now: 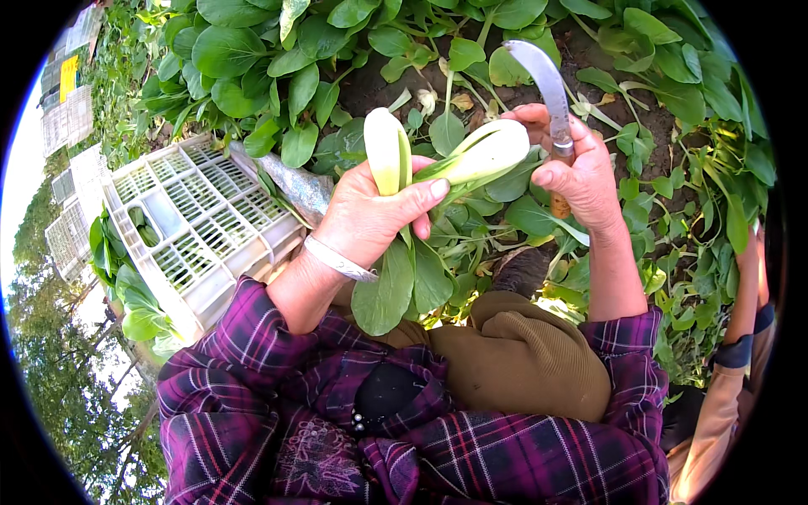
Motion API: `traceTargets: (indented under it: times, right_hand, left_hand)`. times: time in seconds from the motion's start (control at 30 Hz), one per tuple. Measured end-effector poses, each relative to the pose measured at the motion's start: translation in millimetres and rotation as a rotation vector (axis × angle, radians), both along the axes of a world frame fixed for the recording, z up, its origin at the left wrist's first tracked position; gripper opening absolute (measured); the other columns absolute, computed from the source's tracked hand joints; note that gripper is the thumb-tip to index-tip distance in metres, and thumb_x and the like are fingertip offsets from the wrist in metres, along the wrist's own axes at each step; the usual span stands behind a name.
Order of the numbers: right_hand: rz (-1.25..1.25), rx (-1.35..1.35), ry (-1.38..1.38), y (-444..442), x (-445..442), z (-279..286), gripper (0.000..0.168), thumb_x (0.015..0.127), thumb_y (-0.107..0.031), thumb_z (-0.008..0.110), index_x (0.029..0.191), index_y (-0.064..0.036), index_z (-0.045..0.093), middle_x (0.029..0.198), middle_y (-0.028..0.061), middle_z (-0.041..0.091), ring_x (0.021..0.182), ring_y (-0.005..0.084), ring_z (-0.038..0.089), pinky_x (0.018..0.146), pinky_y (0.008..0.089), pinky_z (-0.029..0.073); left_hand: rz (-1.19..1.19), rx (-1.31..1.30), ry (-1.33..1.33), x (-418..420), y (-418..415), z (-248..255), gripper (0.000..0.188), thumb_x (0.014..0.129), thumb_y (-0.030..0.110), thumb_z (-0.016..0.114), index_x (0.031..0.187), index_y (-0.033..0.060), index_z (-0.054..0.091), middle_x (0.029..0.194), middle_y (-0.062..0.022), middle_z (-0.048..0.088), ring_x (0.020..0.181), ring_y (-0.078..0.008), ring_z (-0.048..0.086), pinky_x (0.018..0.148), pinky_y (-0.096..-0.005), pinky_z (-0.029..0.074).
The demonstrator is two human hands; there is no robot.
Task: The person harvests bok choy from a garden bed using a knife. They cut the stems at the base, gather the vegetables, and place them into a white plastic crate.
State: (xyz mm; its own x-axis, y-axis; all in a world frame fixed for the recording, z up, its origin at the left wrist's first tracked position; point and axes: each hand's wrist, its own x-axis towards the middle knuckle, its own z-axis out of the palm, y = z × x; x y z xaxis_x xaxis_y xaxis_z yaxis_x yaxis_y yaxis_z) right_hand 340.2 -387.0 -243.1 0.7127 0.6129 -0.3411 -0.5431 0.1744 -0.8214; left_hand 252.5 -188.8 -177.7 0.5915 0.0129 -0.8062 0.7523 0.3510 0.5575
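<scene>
My left hand (363,218), with a silver bangle at the wrist, grips two bok choy heads. One bok choy (386,148) points its pale base upward, with its green leaves hanging below my palm. The other bok choy (489,151) slants to the right, its white base close to my right fingers; whether they touch cannot be told. In my right hand (587,180) is a small sickle knife, its wooden handle (560,205) held against the palm. The curved metal blade (548,79) rises above the fingers and bends left at its tip.
A white slatted plastic crate (163,213) stands tilted at my left, with leafy greens inside and beside it. Growing bok choy plants (227,57) spread ahead over dark soil. More crates (66,120) stand far left. Another person's arm (738,322) shows at the right rim.
</scene>
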Motion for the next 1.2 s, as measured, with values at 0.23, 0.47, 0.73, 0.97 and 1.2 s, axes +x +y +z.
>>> traceTargets:
  times: [0.23, 0.47, 0.73, 0.97, 1.2]
  right_hand:
    - [0.054, -0.285, 0.246, 2, -2, 4, 0.036, 0.068, -0.007, 0.069, 0.099, -0.001, 0.053, 0.085, 0.0025, 0.059, 0.076, 0.0074, 0.053, 0.069, 0.0219, 0.044]
    - [0.145, -0.259, 0.308, 22, -9, -17, 0.029, 0.079, -0.023, 0.058, 0.100, -0.005, 0.050, 0.074, -0.0004, 0.054, 0.063, 0.0048, 0.048, 0.049, 0.0198, 0.038]
    - [-0.556, -0.491, 0.161, -15, 29, -78, 0.014, 0.083, -0.012, 0.048, 0.095, -0.006, 0.044, 0.077, 0.0031, 0.055, 0.061, 0.0067, 0.048, 0.049, 0.0183, 0.040]
    - [-0.449, -0.423, -0.141, 16, 82, -115, 0.020, 0.082, -0.003, 0.048, 0.101, 0.000, 0.054, 0.078, 0.0019, 0.057, 0.062, 0.0063, 0.049, 0.058, 0.0200, 0.042]
    - [-0.383, -0.555, -0.181, 35, 79, -114, 0.027, 0.080, -0.013, 0.055, 0.106, -0.003, 0.053, 0.075, -0.0009, 0.056, 0.056, 0.0043, 0.046, 0.050, 0.0179, 0.039]
  left_hand:
    - [-0.746, 0.814, -0.347, 14, 16, 7, 0.049, 0.071, 0.010, 0.060, 0.112, -0.0045, 0.040, 0.107, -0.0209, 0.042, 0.085, -0.0286, 0.053, 0.075, -0.0319, 0.043]
    - [-0.802, 0.627, -0.341, 22, -12, -33, 0.061, 0.065, 0.010, 0.059, 0.118, -0.0020, 0.032, 0.097, -0.0245, 0.048, 0.086, -0.0358, 0.053, 0.076, -0.0381, 0.043]
    - [-1.304, 0.922, -0.572, 108, -17, -36, 0.034, 0.063, 0.005, 0.058, 0.095, 0.0013, 0.046, 0.074, -0.0166, 0.059, 0.071, -0.0302, 0.059, 0.063, -0.0388, 0.047]
    - [-1.568, 1.033, -0.501, 191, -37, -57, 0.060, 0.062, 0.007, 0.062, 0.116, 0.0051, 0.038, 0.085, -0.0129, 0.061, 0.080, -0.0265, 0.060, 0.067, -0.0344, 0.047]
    - [-1.359, 1.368, -0.357, 191, 14, -80, 0.067, 0.064, 0.004, 0.056, 0.125, 0.0062, 0.027, 0.085, -0.0162, 0.060, 0.080, -0.0281, 0.059, 0.067, -0.0370, 0.048]
